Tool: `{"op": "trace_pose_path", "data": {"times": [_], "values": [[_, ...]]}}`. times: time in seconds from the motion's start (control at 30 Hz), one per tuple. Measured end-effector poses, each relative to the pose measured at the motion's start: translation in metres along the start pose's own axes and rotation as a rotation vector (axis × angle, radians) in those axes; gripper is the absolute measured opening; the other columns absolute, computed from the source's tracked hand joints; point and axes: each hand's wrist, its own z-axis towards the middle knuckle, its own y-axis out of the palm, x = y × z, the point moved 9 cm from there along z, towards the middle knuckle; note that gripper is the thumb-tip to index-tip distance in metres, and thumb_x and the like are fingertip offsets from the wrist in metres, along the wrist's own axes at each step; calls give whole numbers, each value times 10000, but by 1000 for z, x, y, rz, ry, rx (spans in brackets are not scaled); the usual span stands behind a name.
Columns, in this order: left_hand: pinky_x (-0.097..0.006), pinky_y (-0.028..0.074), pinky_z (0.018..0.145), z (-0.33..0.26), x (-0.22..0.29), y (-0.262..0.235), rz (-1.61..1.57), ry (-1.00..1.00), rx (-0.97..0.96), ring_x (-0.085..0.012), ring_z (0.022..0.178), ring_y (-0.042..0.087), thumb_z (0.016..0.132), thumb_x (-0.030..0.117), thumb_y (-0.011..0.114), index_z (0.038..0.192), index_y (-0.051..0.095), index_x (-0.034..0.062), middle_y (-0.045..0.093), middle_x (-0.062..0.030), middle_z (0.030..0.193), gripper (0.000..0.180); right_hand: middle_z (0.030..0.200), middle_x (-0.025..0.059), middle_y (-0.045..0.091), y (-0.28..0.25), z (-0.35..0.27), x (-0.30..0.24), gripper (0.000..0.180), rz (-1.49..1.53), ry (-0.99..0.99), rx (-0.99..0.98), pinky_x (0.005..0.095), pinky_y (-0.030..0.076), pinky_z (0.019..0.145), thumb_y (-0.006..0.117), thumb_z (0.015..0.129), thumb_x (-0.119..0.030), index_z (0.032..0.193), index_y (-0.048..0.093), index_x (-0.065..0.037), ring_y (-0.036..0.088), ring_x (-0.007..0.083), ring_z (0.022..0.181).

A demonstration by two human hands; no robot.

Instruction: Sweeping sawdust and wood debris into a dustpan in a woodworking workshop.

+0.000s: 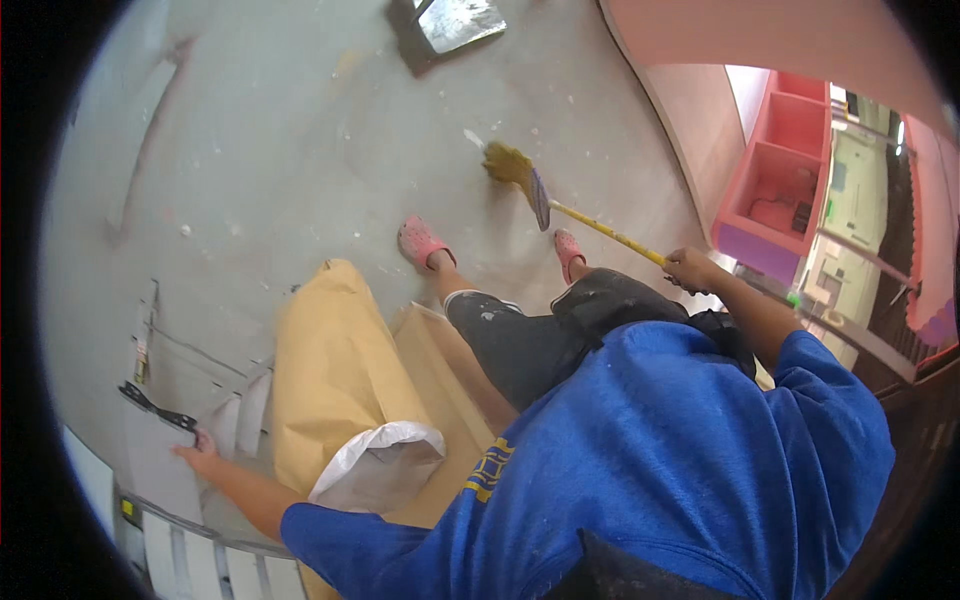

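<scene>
1. My right hand (690, 268) is clenched around a yellow broom handle (605, 234), at three o'clock.
2. The broom's bristles (508, 163) touch the grey floor (300, 150) toward twelve.
3. My left hand (200, 452), at eight o'clock, rests flat, seemingly released, on a grey sheet (160, 460) beside black scissors (155, 405).

dustpan (452, 22) cut off, left grip (197, 452) perhaps flat

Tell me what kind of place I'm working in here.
Probably a room being built or renovated. The bare concrete floor is flecked with pale debris, tan paper sacks lie by your legs, and your right hand holds a yellow-handled broom. Your left hand rests on grey sheets.
</scene>
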Motion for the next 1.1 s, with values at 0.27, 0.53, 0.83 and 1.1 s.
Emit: {"op": "trace_pose_path", "data": {"times": [0.27,0.53,0.83,1.1], "values": [[-416,344,799,-138,-139,129,639,-160,-407,-275,962,400,751,283,471,1163,258,0,388,-170,1088,544,610,164,543,-67,58,67,324,-29,-227,271,366,427,522,418,762,-283,745,558,10,534,256,502],[-318,420,691,-586,-295,340,1431,104,-966,-221,889,508,733,208,533,1124,379,26,494,-101,1031,458,784,163,549,-223,245,-5,294,536,-549,149,371,415,577,375,750,-221,996,469,-91,533,300,674],[-408,376,770,-724,-258,508,1418,479,-834,-295,1008,426,701,188,596,1242,154,120,409,-127,1138,701,460,-27,331,-167,423,278,324,1476,-49,-75,221,253,306,418,799,-254,1119,445,-206,300,71,352],[-441,310,855,-836,-299,638,1113,526,-947,-332,1102,300,640,281,658,1223,196,130,234,-85,1261,759,484,80,432,-48,386,501,285,1139,329,130,280,343,325,384,809,-219,1054,463,-96,400,155,349]]}}
